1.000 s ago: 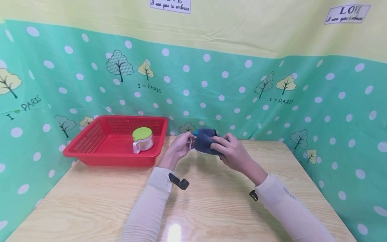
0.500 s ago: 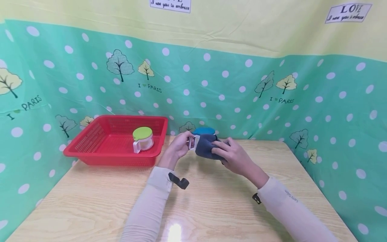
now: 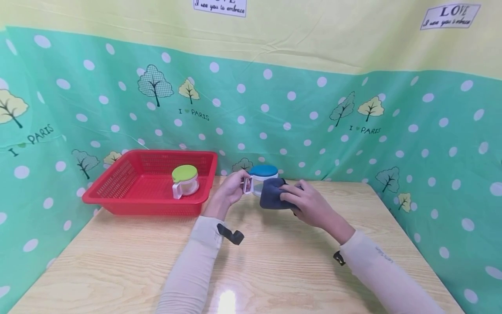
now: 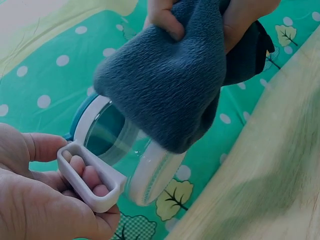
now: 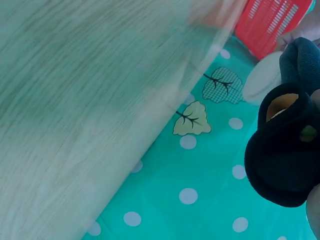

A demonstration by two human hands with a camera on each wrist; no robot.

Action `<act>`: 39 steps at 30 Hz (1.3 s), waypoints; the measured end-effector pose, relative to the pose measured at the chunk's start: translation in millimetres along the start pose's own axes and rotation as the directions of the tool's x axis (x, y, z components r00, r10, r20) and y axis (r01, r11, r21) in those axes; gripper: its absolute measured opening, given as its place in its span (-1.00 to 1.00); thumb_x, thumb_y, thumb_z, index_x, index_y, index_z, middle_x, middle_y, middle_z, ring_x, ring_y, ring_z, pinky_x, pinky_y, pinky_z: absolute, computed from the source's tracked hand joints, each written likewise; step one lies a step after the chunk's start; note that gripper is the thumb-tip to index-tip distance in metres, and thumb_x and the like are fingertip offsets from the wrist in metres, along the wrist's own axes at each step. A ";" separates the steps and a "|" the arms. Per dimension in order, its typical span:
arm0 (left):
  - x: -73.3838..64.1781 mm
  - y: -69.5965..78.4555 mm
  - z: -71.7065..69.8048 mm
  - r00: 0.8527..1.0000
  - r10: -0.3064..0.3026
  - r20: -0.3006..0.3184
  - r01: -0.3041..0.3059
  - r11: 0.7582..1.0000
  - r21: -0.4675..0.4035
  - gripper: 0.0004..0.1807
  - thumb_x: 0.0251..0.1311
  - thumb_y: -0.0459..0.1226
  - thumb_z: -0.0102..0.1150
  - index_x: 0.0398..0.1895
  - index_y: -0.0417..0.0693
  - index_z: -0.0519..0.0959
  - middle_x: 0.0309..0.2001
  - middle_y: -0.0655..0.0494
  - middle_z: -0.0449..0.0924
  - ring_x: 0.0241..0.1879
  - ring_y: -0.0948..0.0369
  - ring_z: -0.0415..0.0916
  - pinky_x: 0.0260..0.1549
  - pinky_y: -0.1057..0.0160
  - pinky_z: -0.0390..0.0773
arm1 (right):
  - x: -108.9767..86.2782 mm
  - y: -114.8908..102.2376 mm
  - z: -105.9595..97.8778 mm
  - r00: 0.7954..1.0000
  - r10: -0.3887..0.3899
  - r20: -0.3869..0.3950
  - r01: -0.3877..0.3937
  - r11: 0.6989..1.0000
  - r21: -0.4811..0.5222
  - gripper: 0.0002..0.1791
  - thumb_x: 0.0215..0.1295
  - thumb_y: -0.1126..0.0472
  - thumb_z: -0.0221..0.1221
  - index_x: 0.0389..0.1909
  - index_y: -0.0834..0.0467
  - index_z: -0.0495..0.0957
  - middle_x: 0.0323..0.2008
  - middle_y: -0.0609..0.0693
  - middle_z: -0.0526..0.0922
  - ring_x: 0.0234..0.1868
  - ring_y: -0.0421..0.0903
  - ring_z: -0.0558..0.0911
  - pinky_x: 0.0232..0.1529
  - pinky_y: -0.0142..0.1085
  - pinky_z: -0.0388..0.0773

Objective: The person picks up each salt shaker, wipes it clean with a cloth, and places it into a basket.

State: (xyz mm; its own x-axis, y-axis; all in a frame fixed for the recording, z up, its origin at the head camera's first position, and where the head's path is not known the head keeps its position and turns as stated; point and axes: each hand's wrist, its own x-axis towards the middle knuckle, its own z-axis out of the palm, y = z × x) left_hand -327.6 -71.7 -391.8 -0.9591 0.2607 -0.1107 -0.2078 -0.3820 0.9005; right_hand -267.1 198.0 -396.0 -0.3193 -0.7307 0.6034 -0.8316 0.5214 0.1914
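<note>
My left hand [image 3: 230, 190] grips the white handle [image 4: 92, 182] of a clear seasoning jar with a blue lid [image 3: 264, 170]. In the left wrist view the jar is tilted, and its fingers curl through the handle. My right hand [image 3: 311, 204] holds a bunched dark blue cloth [image 3: 272, 194] against the jar's right side. The cloth [image 4: 165, 85] hides part of the clear body in the left wrist view. Its black-edged end [image 5: 282, 167] curls toward the camera in the right wrist view.
A red plastic basket [image 3: 149, 208] stands at the back left of the wooden table [image 3: 251, 266]. Inside it sits a similar jar with a green lid [image 3: 184, 173]. A green and yellow patterned curtain [image 3: 290, 117] surrounds the table at the back and sides.
The right hand and cloth have moved right and slightly down, uncovering the blue lid and part of the clear body. The left hand has kept its grip on the handle.
</note>
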 end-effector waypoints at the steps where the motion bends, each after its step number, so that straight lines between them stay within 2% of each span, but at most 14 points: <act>1: -0.5 0.5 -0.4 1.000 0.000 0.003 0.000 1.000 0.001 -0.92 0.29 -0.43 -0.11 -0.34 -0.19 0.40 -0.36 0.04 0.34 -0.48 0.25 0.28 -0.42 0.38 0.35 | -1.0 0.8 -1.4 1.000 0.002 -0.008 -0.002 1.000 0.006 -0.43 -0.14 0.45 0.54 -0.07 0.04 0.60 0.09 0.06 0.69 -0.15 0.12 0.55 -0.20 -0.05 0.62; 6: -3.6 2.8 -3.1 1.000 0.000 0.021 -0.001 1.000 0.013 -0.95 0.28 -0.43 -0.14 -0.31 -0.19 0.35 -0.35 0.05 0.32 -0.47 0.26 0.27 -0.41 0.40 0.34 | -8.1 9.1 -5.4 0.999 0.021 -0.046 -0.021 1.000 0.013 -0.46 -0.14 0.49 0.50 -0.09 0.06 0.61 0.09 0.06 0.68 -0.18 0.12 0.54 -0.24 -0.04 0.61; 12: -4.2 3.7 -7.6 0.998 0.000 0.058 -0.001 1.000 0.026 -0.87 0.29 -0.42 -0.15 -0.42 -0.15 0.36 -0.40 0.06 0.32 -0.48 0.24 0.27 -0.41 0.38 0.33 | -14.4 17.2 -10.4 0.997 0.051 -0.058 -0.052 0.999 -0.016 -0.48 -0.12 0.48 0.50 -0.10 0.07 0.61 0.09 0.08 0.69 -0.24 0.12 0.51 -0.30 -0.04 0.57; 16: -5.4 4.7 -9.5 0.997 -0.004 0.080 0.002 0.999 0.033 -0.81 0.29 -0.43 -0.16 -0.49 -0.13 0.36 -0.44 0.07 0.30 -0.48 0.22 0.26 -0.41 0.36 0.32 | -16.1 21.8 -11.8 0.997 0.052 -0.061 -0.054 0.998 -0.036 -0.48 -0.13 0.49 0.49 -0.10 0.08 0.61 0.09 0.10 0.70 -0.24 0.14 0.53 -0.19 0.12 0.61; 20: -6.7 6.2 -10.5 0.995 0.002 0.101 -0.006 0.999 0.041 -0.79 0.29 -0.42 -0.17 -0.52 -0.11 0.36 -0.46 0.07 0.30 -0.48 0.22 0.26 -0.42 0.36 0.31 | -17.1 27.0 -11.7 0.997 0.053 -0.061 -0.056 0.997 -0.048 -0.47 -0.14 0.50 0.49 -0.09 0.09 0.61 0.08 0.12 0.70 -0.24 0.17 0.54 -0.08 0.23 0.56; 26: -7.1 7.0 -7.0 0.989 0.011 0.147 -0.019 0.999 0.049 -0.77 0.28 -0.43 -0.18 -0.54 -0.10 0.35 -0.47 0.09 0.29 -0.46 0.21 0.24 -0.38 0.35 0.29 | -22.2 35.9 -6.6 0.997 0.059 -0.058 -0.063 0.996 -0.070 -0.48 -0.13 0.49 0.48 -0.10 0.10 0.61 0.06 0.14 0.71 -0.24 0.19 0.53 -0.14 0.13 0.53; 32: -8.2 5.9 -1.7 0.989 0.015 0.146 -0.022 0.999 0.042 -0.78 0.28 -0.44 -0.18 -0.54 -0.11 0.34 -0.44 0.07 0.28 -0.43 0.19 0.22 -0.36 0.33 0.26 | -24.0 40.2 0.0 0.995 0.086 -0.048 -0.089 0.993 -0.082 -0.51 -0.08 0.47 0.49 -0.09 0.10 0.62 0.06 0.14 0.71 -0.25 0.16 0.51 -0.24 0.01 0.52; 39: -7.2 2.7 1.9 0.985 0.006 0.175 -0.019 0.997 0.072 -0.76 0.29 -0.43 -0.19 -0.54 -0.08 0.36 -0.45 0.09 0.29 -0.43 0.21 0.23 -0.35 0.34 0.27 | -23.5 43.1 7.3 0.986 0.165 -0.022 -0.166 0.984 -0.063 -0.53 -0.04 0.46 0.48 -0.08 0.09 0.64 0.09 0.12 0.70 -0.22 0.11 0.51 -0.25 -0.06 0.52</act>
State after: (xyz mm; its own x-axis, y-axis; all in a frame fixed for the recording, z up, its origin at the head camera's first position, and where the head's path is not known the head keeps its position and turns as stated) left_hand -320.9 -72.9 -387.7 -0.9119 0.4094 -0.0303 -0.1754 -0.3218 0.9304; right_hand -298.7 234.5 -407.6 -0.4419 -0.6249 0.6436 -0.7370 0.6619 0.1367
